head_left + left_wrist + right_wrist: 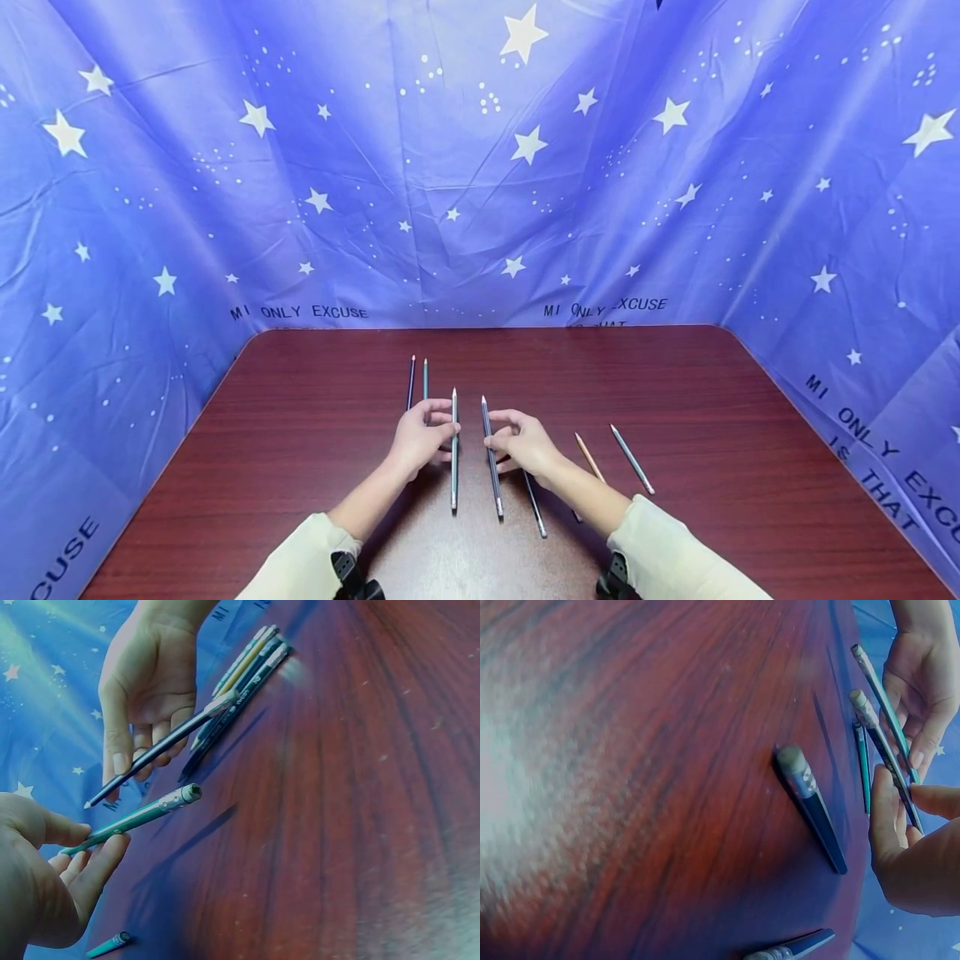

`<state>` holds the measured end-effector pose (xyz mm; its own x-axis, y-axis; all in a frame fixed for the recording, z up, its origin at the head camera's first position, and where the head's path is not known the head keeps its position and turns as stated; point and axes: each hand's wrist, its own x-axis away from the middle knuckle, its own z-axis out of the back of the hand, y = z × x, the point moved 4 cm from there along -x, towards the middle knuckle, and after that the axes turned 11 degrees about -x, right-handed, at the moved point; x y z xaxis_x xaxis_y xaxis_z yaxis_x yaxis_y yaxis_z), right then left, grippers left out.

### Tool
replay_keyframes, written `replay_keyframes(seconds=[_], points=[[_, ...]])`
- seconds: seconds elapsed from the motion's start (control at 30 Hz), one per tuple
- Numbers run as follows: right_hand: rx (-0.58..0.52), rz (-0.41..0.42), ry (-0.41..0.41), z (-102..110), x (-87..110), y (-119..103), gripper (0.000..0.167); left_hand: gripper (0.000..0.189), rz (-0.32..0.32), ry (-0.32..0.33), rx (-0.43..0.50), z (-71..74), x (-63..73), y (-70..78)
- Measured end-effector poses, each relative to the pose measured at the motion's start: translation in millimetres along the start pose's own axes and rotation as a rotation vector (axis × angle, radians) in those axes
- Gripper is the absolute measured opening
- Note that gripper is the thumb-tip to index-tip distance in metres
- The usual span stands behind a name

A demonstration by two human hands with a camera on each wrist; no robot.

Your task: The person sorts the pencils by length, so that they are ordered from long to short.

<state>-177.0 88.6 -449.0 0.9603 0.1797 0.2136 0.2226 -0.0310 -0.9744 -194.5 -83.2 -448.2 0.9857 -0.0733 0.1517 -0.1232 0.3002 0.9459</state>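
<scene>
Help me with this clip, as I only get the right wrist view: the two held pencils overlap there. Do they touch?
Observer: No, the head view shows a gap between the green pencil in the left hand and the dark pencil in the right hand.

Operator: My view hides the dark one's far end. Is it sharpened?

Observer: Yes, its sharpened tip points away from the person.

Operator: Anything to the right of the right hand, outside my picture?

Observer: A yellow pencil lies on the table.
</scene>
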Motion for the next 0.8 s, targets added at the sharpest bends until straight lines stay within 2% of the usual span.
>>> replay_keyframes(seconds=[0.53,0.8], points=[[-0.005,0.009,0.001,5,0.4,-4,0.047,0.041,-0.008,0.02,-0.005,3.5,-15.1,9.1],[-0.004,0.003,0.008,7,-0.2,-5,0.046,0.041,-0.009,0.045,-0.002,5.5,-24.6,7.0]])
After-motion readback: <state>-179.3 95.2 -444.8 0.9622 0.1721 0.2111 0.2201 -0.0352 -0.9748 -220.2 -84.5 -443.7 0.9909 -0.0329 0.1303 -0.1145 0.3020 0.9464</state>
